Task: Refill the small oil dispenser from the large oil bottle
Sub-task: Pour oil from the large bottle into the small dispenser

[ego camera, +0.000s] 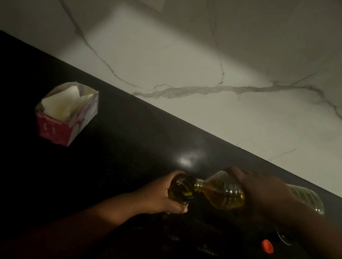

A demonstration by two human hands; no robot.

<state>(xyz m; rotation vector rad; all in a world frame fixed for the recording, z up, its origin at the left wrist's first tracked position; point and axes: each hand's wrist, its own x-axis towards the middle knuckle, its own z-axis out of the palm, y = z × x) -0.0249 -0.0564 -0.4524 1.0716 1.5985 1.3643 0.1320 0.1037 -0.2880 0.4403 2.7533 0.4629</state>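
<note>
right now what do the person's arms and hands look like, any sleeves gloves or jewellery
Both arms are bare as far as the dim head view shows: no sleeve reaches either forearm. The left hand and the right hand wear no gloves. No ring, watch or bracelet is visible, though the low light could hide small items.

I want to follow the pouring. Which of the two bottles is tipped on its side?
The large clear bottle, held by the right hand. The small dark dispenser stands upright.

Golden oil in large bottle (222,193), orange cap (267,246), black counter (121,145), grey-veined white wall (215,70)
</note>
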